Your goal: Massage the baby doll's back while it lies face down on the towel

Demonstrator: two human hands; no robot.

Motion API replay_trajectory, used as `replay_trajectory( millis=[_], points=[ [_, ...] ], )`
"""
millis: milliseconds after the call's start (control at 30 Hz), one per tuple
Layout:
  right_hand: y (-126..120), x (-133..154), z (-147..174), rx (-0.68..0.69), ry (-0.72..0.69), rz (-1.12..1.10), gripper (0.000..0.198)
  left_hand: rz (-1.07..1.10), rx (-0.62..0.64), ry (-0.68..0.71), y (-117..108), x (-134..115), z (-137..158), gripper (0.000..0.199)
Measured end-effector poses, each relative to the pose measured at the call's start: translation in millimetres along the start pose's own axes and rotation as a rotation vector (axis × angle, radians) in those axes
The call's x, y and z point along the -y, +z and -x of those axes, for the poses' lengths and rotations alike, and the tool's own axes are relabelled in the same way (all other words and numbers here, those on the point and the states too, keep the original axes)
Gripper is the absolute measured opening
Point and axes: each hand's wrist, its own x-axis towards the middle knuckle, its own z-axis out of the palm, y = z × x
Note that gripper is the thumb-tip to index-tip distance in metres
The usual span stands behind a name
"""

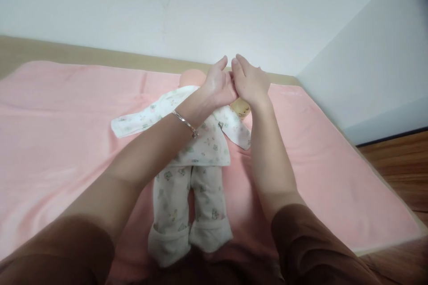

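Observation:
My left hand (219,83) is palm up with its thumb raised and its fingers stretched toward the right. Close against it, my right hand (251,81) is turned inward, back outward, its fingers partly hidden behind my left hand. No object shows between the two. Below them a baby doll (192,78) lies on its back in a white printed top (209,147) and matching trousers (174,196) with turned-up cuffs. My left forearm covers part of the doll's head and chest. Just past my right wrist is a yellow item (241,107) with dark print, mostly hidden.
A pink blanket (301,151) covers the tan padded surface (83,53) under the doll. White walls (267,18) meet behind and to the right. Wooden flooring (397,160) shows at the lower right. A bracelet (185,122) is on my left wrist.

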Motion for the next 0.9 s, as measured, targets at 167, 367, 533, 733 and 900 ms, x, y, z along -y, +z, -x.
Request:
replay_trajectory(
  millis=[167, 367, 533, 733, 900],
  points=[
    [-1.8, 7.7, 3.2, -0.008, -0.005, -0.004, 0.075, -0.004, -0.027, -0.011, -0.8, -0.3, 9.5, 0.070],
    [-6.6, 6.2, 4.6, -0.014, 0.038, -0.019, 0.077, -0.074, -0.182, -0.097, -19.6, -17.1, 39.0, 0.070],
    [-7.6, 8.3, 2.4, 0.002, 0.081, 0.018, 0.073, -0.056, -0.181, -0.007, -20.8, -44.9, 81.1, 0.068],
    [-1.0, 19.0, 1.0, 0.067, 0.074, 0.209, 0.046, -0.081, -0.095, 0.161, -5.2, -70.3, 118.9, 0.060],
    [-8.0, 13.3, 4.4, 0.088, 0.042, 0.133, 0.042, -0.165, -0.201, 0.274, 1.8, -61.8, 120.7, 0.056]
  ],
)
